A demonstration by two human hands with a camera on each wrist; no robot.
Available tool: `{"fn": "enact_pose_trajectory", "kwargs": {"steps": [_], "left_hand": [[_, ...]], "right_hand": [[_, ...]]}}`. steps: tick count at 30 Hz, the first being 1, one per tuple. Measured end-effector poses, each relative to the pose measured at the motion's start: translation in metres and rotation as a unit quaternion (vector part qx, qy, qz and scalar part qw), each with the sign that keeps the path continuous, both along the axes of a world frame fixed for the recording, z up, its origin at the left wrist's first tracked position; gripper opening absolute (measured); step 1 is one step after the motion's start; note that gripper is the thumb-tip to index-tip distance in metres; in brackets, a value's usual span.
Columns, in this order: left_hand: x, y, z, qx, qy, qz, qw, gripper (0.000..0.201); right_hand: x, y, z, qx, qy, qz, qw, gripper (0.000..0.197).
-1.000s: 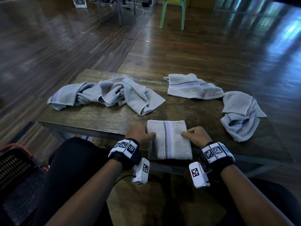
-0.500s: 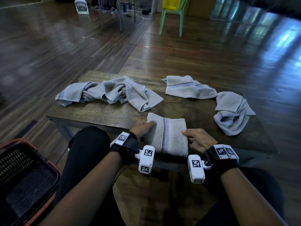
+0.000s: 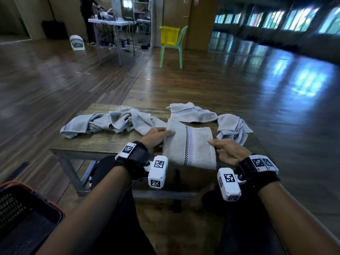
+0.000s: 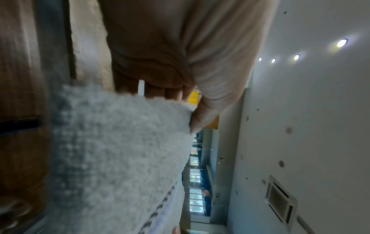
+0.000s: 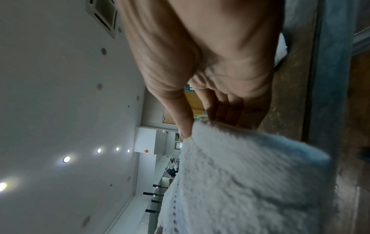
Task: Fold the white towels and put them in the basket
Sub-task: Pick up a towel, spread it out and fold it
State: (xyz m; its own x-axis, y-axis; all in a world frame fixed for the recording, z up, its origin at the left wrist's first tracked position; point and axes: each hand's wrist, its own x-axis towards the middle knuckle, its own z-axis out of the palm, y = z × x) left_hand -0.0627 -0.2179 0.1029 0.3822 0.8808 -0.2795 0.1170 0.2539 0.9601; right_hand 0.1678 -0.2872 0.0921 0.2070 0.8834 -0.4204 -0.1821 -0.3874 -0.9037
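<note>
A folded white towel (image 3: 189,146) with a checked stripe hangs just above the near edge of the low wooden table (image 3: 95,142), held between both hands. My left hand (image 3: 165,133) pinches its left edge, and my right hand (image 3: 213,144) pinches its right edge. In the left wrist view the left hand (image 4: 176,101) has its thumb over the towel (image 4: 120,150) and its fingers beneath. The right wrist view shows the same grip by the right hand (image 5: 196,126) on the towel (image 5: 250,174). A dark basket (image 3: 27,208) with an orange rim stands on the floor at lower left.
Crumpled towels lie on the table at the left (image 3: 110,120), at the far side (image 3: 191,113) and at the right (image 3: 233,127). A green chair (image 3: 173,46) carrying a yellow basket and a folding table (image 3: 110,23) stand far behind. My knees are under the table's near edge.
Both hands went from resting at the towel's sides to pinching its edges, and the folded towel has risen off the table. The head view has tilted upward.
</note>
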Motion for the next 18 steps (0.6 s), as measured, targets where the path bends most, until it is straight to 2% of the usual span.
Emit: {"fn": "enact_pose_trajectory", "kwargs": {"steps": [7, 10, 14, 18], "left_hand": [[0.0, 0.005, 0.022, 0.045, -0.038, 0.008, 0.998, 0.007], [-0.005, 0.009, 0.022, 0.075, -0.038, 0.055, 0.995, 0.009], [-0.022, 0.011, 0.016, 0.109, -0.024, 0.132, 0.985, 0.03], [-0.051, 0.009, 0.01, 0.113, -0.012, 0.205, 0.972, 0.033]], "right_hand": [[0.005, 0.006, 0.031, 0.053, 0.012, 0.031, 0.998, 0.016], [-0.003, 0.019, 0.034, 0.074, -0.022, 0.052, 0.996, 0.022], [-0.019, 0.045, 0.027, 0.074, -0.055, 0.086, 0.992, 0.03], [-0.049, 0.073, 0.019, 0.088, -0.065, 0.136, 0.985, 0.024]]}}
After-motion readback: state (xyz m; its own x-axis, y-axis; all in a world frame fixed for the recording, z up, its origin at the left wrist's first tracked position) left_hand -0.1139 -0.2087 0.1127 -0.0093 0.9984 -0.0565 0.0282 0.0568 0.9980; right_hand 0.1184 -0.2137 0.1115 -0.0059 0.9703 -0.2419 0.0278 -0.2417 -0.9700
